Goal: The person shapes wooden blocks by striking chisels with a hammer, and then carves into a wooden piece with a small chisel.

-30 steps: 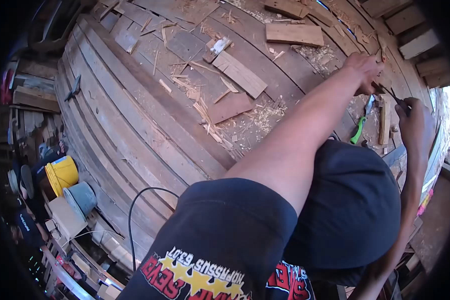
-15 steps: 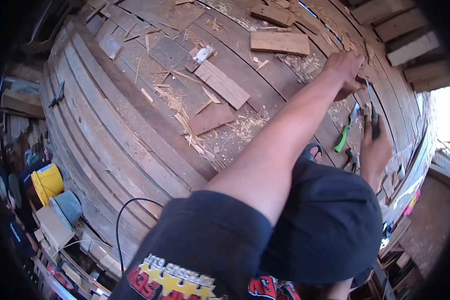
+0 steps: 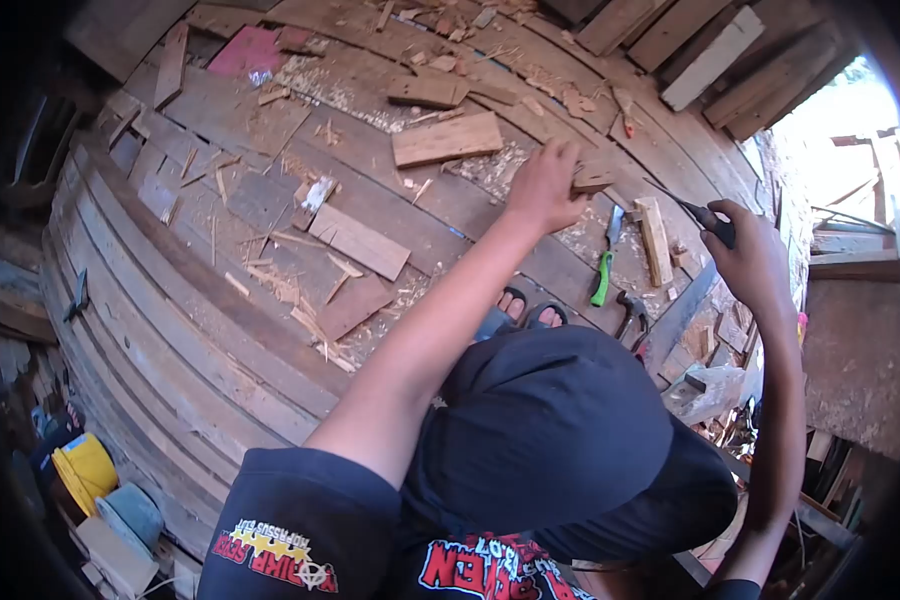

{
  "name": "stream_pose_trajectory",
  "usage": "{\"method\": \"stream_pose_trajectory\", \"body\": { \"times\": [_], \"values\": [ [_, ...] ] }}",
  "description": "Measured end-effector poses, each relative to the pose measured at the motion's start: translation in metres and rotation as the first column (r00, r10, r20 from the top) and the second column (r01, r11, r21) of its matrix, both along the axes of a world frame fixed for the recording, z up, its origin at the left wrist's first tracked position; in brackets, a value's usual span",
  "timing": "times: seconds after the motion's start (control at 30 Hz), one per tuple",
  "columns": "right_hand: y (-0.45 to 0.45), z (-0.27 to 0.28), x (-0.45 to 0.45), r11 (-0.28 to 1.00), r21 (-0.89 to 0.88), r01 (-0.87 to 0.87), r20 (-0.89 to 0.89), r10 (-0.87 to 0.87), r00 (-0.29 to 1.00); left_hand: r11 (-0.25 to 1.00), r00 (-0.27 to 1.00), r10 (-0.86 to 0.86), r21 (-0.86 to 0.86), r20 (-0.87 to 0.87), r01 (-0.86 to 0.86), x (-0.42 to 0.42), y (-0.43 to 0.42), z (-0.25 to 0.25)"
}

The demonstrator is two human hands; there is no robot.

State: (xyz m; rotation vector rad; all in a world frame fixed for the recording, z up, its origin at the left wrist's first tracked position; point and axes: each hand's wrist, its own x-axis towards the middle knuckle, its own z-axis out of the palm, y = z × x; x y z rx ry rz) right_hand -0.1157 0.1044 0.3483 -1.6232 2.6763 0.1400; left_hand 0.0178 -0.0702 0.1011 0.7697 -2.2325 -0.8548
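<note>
My left hand [image 3: 547, 190] reaches out over the plank floor, its fingers closed round a small wooden block [image 3: 593, 179]. To the right, my right hand [image 3: 752, 256] grips the black handle of a thin-bladed tool [image 3: 718, 226]. The blade points up and left toward the block, with a gap between them. Below the hands, a chisel with a green handle [image 3: 602, 279] lies beside a short wooden piece [image 3: 655, 241]. A hammer-like tool [image 3: 631, 314] rests nearer the dark clothing.
Flat boards [image 3: 360, 240] and wood shavings lie on the floor [image 3: 410, 215]. Long planks [image 3: 185, 330] run along the left. A yellow bucket [image 3: 85, 473] and a grey-blue bucket [image 3: 130, 515] stand at lower left. Timber pieces [image 3: 711, 58] lean at upper right. Sandalled feet [image 3: 530, 308] show centrally.
The view has shifted, so the floor items sit differently in it. My right hand and its tool are now farther from my left hand, and the wooden block shows more clearly.
</note>
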Motion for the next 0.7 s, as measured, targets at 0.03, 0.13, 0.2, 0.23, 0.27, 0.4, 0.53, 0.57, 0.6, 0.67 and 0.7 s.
{"method": "stream_pose_trajectory", "body": {
  "times": [0.03, 0.13, 0.2, 0.23, 0.27, 0.4, 0.53, 0.57, 0.6, 0.67, 0.7],
  "values": [
    [0.004, 0.013, 0.002, 1.000, 0.024, 0.006, -0.018, -0.006, 1.000, 1.000, 0.999, 0.016, 0.006, -0.030, -0.016, 0.005, -0.001, -0.001],
    [0.021, 0.027, -0.009, 0.996, 0.089, 0.005, -0.002, -0.005, 1.000, 0.998, 0.999, 0.047, 0.037, 0.023, -0.048, 0.028, -0.007, 0.000],
    [0.029, 0.019, -0.020, 0.988, 0.154, 0.008, 0.031, -0.013, 0.999, 0.980, 0.987, 0.008, 0.196, 0.160, -0.039, 0.046, -0.012, 0.026],
    [0.034, 0.013, -0.029, 0.981, 0.191, 0.018, 0.051, -0.028, 0.998, 0.960, 0.973, -0.030, 0.276, 0.230, -0.036, 0.053, -0.011, 0.037],
    [0.038, -0.001, -0.041, 0.978, 0.195, 0.078, 0.134, -0.106, 0.985, 0.962, 0.973, -0.002, 0.268, 0.231, -0.061, 0.057, -0.010, 0.035],
    [0.036, -0.077, -0.087, 0.979, 0.150, 0.141, 0.285, -0.179, 0.942, 0.974, 0.978, 0.167, 0.133, 0.123, -0.183, 0.067, -0.028, -0.011],
    [0.020, -0.166, -0.121, 0.968, 0.017, 0.250, 0.448, -0.231, 0.864, 0.909, 0.955, 0.292, 0.293, 0.056, -0.295, 0.071, -0.051, -0.014],
    [0.018, -0.189, -0.126, 0.954, -0.031, 0.298, 0.497, -0.244, 0.833, 0.896, 0.946, 0.315, 0.302, 0.081, -0.324, 0.078, -0.066, -0.038],
    [0.017, -0.211, -0.126, 0.942, -0.081, 0.327, 0.560, -0.229, 0.797, 0.883, 0.936, 0.336, 0.310, 0.109, -0.353, 0.087, -0.080, -0.061],
    [0.019, -0.253, -0.119, 0.900, -0.174, 0.400, 0.671, -0.189, 0.717, 0.808, 0.922, 0.343, 0.445, 0.177, -0.386, 0.094, -0.084, -0.056],
    [0.023, -0.273, -0.116, 0.889, -0.193, 0.415, 0.726, -0.155, 0.670, 0.798, 0.923, 0.341, 0.464, 0.178, -0.384, 0.097, -0.081, -0.057]
  ]
}}
